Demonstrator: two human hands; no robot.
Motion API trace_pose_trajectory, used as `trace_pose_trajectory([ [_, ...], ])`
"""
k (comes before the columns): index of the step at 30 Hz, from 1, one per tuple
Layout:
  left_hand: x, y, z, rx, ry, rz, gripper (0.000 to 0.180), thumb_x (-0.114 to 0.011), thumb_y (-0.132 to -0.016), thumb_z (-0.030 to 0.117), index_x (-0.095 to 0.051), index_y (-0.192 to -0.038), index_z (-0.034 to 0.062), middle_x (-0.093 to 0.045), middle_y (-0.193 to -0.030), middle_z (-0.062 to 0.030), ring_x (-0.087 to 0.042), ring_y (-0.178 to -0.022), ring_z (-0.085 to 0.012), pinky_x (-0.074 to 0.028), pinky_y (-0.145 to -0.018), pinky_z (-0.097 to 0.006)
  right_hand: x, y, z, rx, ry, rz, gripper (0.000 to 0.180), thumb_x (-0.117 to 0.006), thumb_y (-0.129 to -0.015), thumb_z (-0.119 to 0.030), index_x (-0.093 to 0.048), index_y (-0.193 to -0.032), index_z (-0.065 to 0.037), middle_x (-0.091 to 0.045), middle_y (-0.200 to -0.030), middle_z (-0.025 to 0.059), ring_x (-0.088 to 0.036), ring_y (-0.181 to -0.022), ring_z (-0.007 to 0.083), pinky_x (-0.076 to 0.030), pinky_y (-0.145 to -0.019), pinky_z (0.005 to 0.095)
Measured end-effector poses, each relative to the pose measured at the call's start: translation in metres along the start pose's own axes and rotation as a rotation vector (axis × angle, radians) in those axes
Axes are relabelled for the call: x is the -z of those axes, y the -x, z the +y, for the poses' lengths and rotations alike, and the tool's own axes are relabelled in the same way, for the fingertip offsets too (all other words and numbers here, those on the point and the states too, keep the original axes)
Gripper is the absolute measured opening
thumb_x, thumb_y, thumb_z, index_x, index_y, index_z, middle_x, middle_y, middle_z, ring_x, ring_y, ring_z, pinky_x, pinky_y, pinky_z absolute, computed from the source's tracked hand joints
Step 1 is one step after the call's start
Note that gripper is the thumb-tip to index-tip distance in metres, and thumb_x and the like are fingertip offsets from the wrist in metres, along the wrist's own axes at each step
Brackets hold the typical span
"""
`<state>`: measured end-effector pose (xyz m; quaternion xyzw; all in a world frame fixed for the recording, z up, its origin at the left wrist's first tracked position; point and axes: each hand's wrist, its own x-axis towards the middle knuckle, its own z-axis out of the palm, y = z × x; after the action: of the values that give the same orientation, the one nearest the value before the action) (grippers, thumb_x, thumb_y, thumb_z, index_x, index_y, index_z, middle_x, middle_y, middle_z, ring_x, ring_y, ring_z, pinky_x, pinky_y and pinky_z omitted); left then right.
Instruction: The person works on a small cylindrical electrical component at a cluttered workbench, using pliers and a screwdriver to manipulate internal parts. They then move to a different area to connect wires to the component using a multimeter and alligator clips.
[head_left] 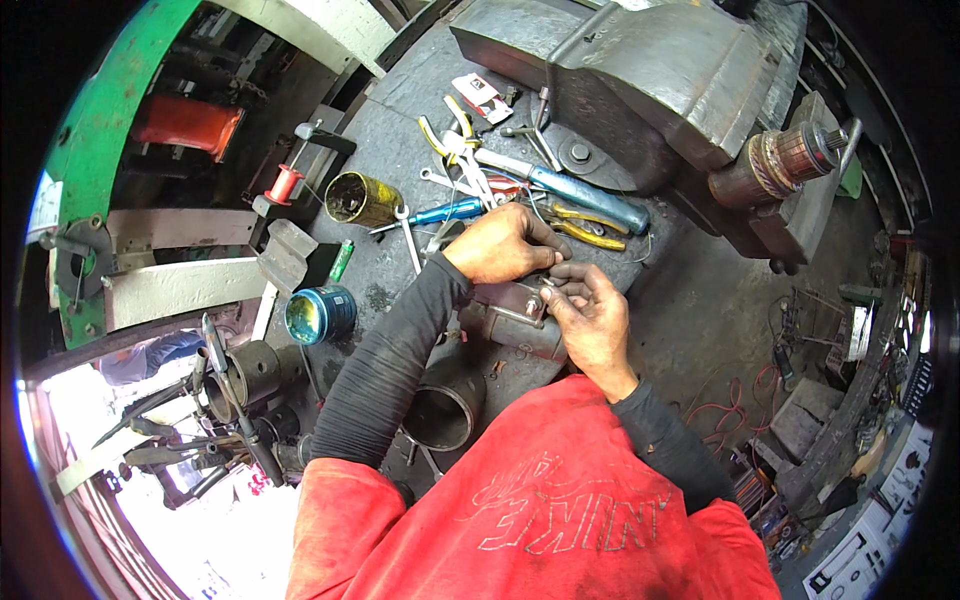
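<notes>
Bench (395, 130): dark grey, stained, before me
Vise (655, 90): grey metal
Pliers (596, 239): yellow-handled, ahead of me
Yellow can (375, 202): on my left

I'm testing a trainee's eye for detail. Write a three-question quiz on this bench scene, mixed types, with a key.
1. Multiple choice: what colour stands out on the handles of the pliers just right of the left hand?
A. White
B. Yellow
C. Green

2. True or false: the left hand and the right hand are both bare, with their fingers close together.

3. Fill in the blank: the bench carries a large, grey metal ____ toward the upper right of the picture.

Key:
1. B
2. True
3. Vise
</notes>
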<state>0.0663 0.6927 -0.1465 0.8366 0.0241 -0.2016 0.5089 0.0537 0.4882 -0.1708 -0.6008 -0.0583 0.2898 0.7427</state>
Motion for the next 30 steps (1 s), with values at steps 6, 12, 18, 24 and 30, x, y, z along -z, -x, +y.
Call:
trace_pose_trajectory([
  [6, 0.000, -0.001, -0.003, -0.010, -0.024, -0.003, 0.026, -0.074, -0.090, 0.016, -0.078, -0.108, -0.0030, -0.079, -0.089, -0.0131, -0.070, -0.078, -0.0149, -0.056, -0.076, -0.033, 0.006, -0.004, 0.011, 0.072, 0.187, 0.031, 0.015, -0.075, -0.095, -0.002, -0.068, -0.108, 0.002, -0.071, -0.091, 0.0024, -0.061, -0.075, 0.0033, -0.049, -0.065, 0.0190],
  [12, 0.000, -0.001, -0.005, -0.010, -0.015, -0.004, 0.026, -0.074, -0.090, 0.016, -0.078, -0.108, -0.0028, -0.079, -0.090, -0.0135, -0.070, -0.079, -0.0146, -0.056, -0.076, -0.033, 0.008, 0.000, 0.018, 0.047, 0.211, 0.047, 0.011, -0.074, -0.096, -0.005, -0.070, -0.105, 0.001, -0.069, -0.088, -0.0002, -0.057, -0.071, 0.0019, -0.046, -0.063, 0.0185],
  [18, 0.001, -0.003, -0.006, 0.015, -0.043, -0.016, 0.026, -0.074, -0.091, 0.016, -0.078, -0.108, -0.0026, -0.079, -0.091, -0.0137, -0.070, -0.079, -0.0144, -0.056, -0.076, -0.033, 0.004, 0.000, 0.017, 0.088, 0.189, 0.071, 0.012, -0.074, -0.097, -0.006, -0.069, -0.105, 0.001, -0.068, -0.087, -0.0010, -0.056, -0.072, 0.0020, -0.045, -0.063, 0.0191],
  [24, 0.001, -0.001, -0.007, -0.026, -0.039, -0.007, 0.026, -0.074, -0.091, 0.016, -0.078, -0.108, -0.0021, -0.079, -0.093, -0.0144, -0.071, -0.082, -0.0153, -0.056, -0.079, -0.033, 0.002, 0.002, 0.020, 0.114, 0.228, 0.095, 0.011, -0.074, -0.097, -0.007, -0.068, -0.103, 0.001, -0.068, -0.087, -0.0004, -0.057, -0.074, 0.0028, -0.046, -0.066, 0.0195],
  [30, 0.000, -0.001, -0.007, -0.029, -0.032, -0.007, 0.026, -0.073, -0.091, 0.016, -0.078, -0.109, -0.0021, -0.079, -0.095, -0.0155, -0.072, -0.084, -0.0165, -0.056, -0.080, -0.033, 0.002, -0.001, 0.018, 0.177, 0.395, 0.126, 0.015, -0.075, -0.095, -0.014, -0.068, -0.095, 0.000, -0.070, -0.081, 0.0095, -0.065, -0.066, 0.0163, -0.051, -0.061, 0.0322],
])
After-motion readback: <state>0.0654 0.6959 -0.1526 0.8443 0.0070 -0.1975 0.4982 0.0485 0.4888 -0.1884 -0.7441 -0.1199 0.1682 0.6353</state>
